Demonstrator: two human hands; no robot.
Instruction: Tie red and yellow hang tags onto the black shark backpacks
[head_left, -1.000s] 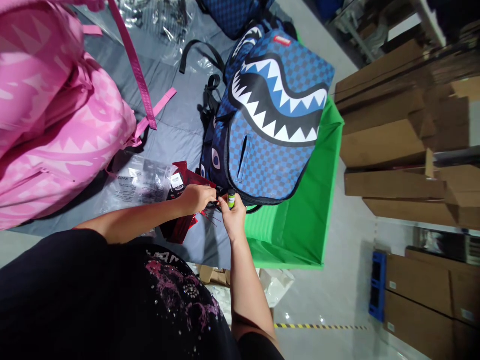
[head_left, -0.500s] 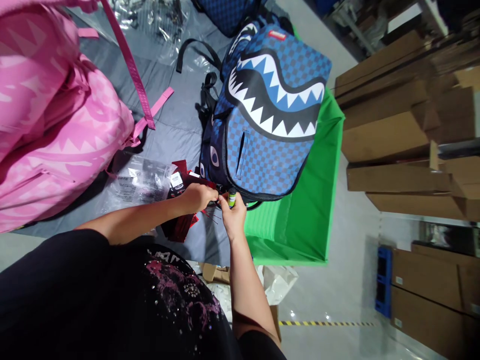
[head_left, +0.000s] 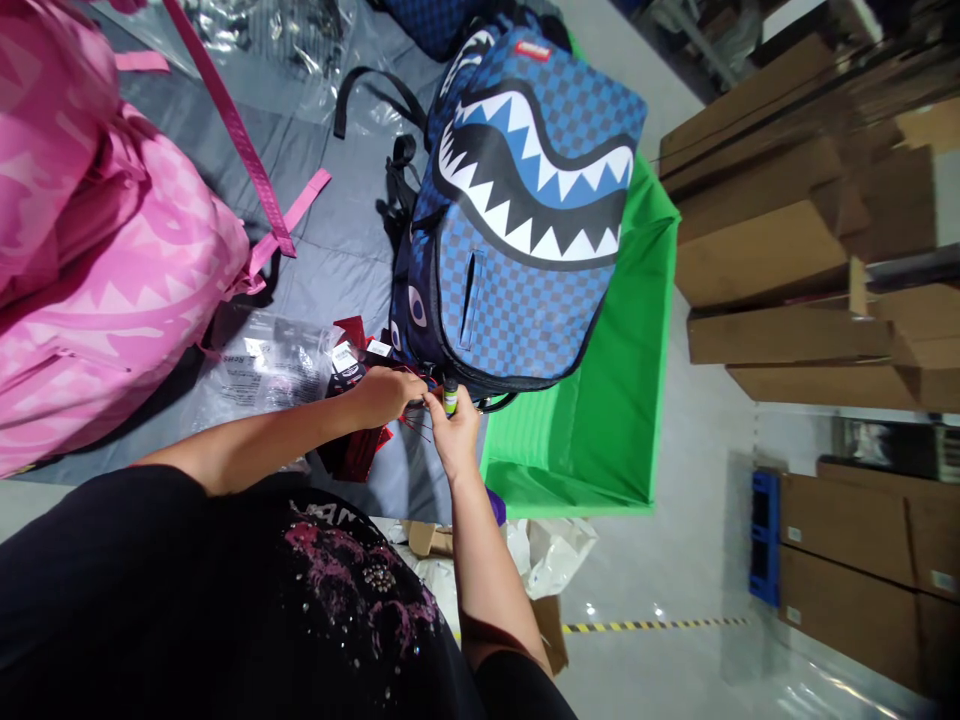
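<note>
A blue checkered backpack [head_left: 525,310] with a shark-mouth print lies in front of me, its lower end close to my hands. My right hand [head_left: 456,432] is closed around a small black-capped stick with a yellow-green label [head_left: 450,396]. Beside it, my left hand [head_left: 386,396] pinches at the backpack's edge; its fingertips nearly meet the right thumb, and what they grip is too small to make out. Red and black hang tags [head_left: 358,455] with thin strings lie under and behind my left hand. White labels [head_left: 344,358] show among them.
A pink backpack [head_left: 142,290] fills the left side. Clear plastic bags [head_left: 262,375] lie on the grey-covered table [head_left: 315,270]. The backpack partly overlaps a green fabric bin [head_left: 637,400]. Cardboard boxes [head_left: 847,570] stand on the right, near a blue pallet [head_left: 765,540].
The whole view has shifted slightly, so the backpack and bin sit a little further left and up. Both hands stay together at the backpack's edge, with the stick still in my right hand.
</note>
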